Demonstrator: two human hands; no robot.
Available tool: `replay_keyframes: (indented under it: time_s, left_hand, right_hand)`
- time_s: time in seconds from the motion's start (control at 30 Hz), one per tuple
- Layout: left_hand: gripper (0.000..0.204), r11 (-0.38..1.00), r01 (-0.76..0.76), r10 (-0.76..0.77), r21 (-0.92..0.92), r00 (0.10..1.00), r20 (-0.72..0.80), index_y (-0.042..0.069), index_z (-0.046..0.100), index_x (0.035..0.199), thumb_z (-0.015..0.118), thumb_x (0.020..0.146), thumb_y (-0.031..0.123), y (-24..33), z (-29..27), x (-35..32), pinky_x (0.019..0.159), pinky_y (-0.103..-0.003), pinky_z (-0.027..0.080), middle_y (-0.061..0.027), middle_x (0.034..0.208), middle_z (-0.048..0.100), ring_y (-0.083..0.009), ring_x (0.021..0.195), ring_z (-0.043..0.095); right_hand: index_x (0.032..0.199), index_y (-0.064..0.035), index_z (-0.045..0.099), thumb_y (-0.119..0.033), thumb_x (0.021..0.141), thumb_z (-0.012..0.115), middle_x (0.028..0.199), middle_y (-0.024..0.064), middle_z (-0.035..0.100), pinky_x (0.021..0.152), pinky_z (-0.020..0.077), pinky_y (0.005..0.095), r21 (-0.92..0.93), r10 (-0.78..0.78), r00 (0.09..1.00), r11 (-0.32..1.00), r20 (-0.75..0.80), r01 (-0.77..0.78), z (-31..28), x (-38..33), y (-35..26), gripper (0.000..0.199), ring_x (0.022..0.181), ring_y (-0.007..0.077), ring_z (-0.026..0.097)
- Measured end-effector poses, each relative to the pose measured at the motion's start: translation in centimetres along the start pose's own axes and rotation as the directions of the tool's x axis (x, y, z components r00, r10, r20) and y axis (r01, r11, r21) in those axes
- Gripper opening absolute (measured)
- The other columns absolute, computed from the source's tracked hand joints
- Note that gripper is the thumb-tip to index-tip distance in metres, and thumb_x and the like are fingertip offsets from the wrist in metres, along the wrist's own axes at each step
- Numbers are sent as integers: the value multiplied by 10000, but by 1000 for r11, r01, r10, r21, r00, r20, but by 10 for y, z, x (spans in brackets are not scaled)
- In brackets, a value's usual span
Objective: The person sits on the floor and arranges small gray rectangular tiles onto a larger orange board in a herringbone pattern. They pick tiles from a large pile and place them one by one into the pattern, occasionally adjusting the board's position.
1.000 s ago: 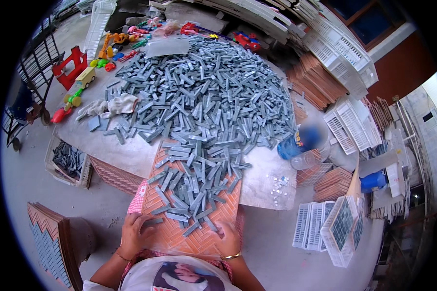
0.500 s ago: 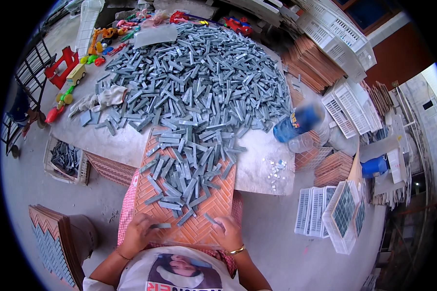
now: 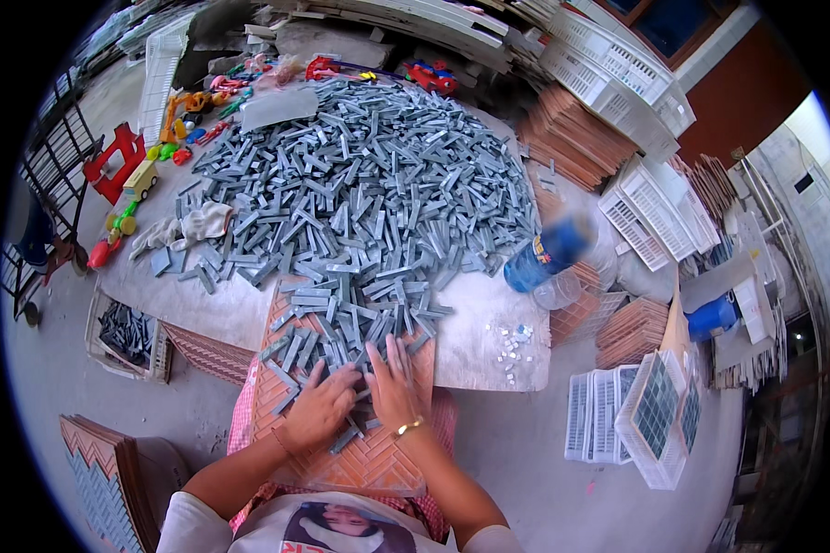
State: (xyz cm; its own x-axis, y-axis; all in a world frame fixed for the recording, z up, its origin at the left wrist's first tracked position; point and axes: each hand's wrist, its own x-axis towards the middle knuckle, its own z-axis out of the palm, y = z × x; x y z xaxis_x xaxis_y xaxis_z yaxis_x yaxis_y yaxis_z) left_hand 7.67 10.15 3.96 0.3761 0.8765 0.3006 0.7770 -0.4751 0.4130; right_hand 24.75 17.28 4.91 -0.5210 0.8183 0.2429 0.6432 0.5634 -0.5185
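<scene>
An orange tray moulded with a herringbone pattern (image 3: pixel 392 468) lies in front of me, its near end over my lap. Loose grey strip tiles (image 3: pixel 318 309) are heaped on its far half and join the big tile pile (image 3: pixel 369 184) on the table. My left hand (image 3: pixel 321 405) rests on the nearer loose tiles, fingers spread and slightly bent. Beside it my right hand (image 3: pixel 394 387) lies along the tiles with its fingers stretched forward. A few strips show between and just below the hands. Neither hand appears to grip a tile, though the palms hide what is beneath.
A blue bottle (image 3: pixel 546 253) and small pale chips (image 3: pixel 512 346) are on the table's right side. Gloves (image 3: pixel 189 226) and toys (image 3: pixel 141 180) lie left. Stacked orange trays (image 3: pixel 111 461) stand lower left; white crates (image 3: pixel 599 415) are at right.
Both hands have moved forward from the tray's near end, where each was at a single strip tile, onto the loose tiles and closer together. The view has shifted slightly.
</scene>
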Motion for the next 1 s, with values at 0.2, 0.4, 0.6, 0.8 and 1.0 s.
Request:
replay_keyframes:
  time_s: [0.2, 0.4, 0.6, 0.8, 1.0]
  left_hand:
    - [211, 991, 131, -128, -4, 962, -240, 32, 488, 988, 570, 826, 139, -18, -7, 17, 1051, -517, 297, -168, 1271, 487, -331, 1266, 420]
    - [216, 970, 240, -204, 34, 886, -416, 11, 500, 976, 578, 774, 10, -46, -17, 59, 981, -483, 379, -185, 1103, 543, -366, 1076, 515]
    - [246, 896, 440, -398, -62, 731, -554, 4, 520, 1038, 572, 802, 48, -77, -16, 99, 802, -441, 414, -170, 1008, 563, -378, 927, 516]
    - [213, 931, 258, -358, -257, 773, -523, 11, 565, 955, 614, 751, 40, -114, -40, 101, 838, -433, 411, -164, 987, 556, -368, 956, 516]
    - [219, 889, 362, -436, -280, 856, -277, 33, 633, 897, 679, 686, -2, -26, -47, -3, 758, -410, 411, -138, 876, 514, -342, 852, 501]
  right_hand:
    - [1369, -104, 413, -203, 928, 480, 1436, 249, 307, 1077, 235, 518, 42, -42, 992, 998, -117, 48, 25, 51, 6, 457, 1326, 446, 266]
    - [1205, -37, 519, -208, 927, 496, 1291, 211, 495, 1038, 314, 473, 104, 57, 967, 994, -249, -31, 50, 104, 7, 327, 1214, 385, 440]
    - [1055, 4, 596, -176, 944, 473, 1116, 191, 597, 939, 420, 396, 315, -91, 923, 924, -375, 219, 60, 189, 14, 245, 1061, 356, 549]
    - [1135, -10, 575, -204, 866, 590, 1116, 203, 600, 918, 440, 394, 343, -19, 990, 937, -138, 66, 32, 174, 32, 332, 1049, 363, 563]
    - [1048, -37, 626, -144, 829, 651, 1020, 131, 646, 818, 487, 362, 372, 86, 985, 918, 147, -135, -29, 18, 3, 245, 954, 291, 622]
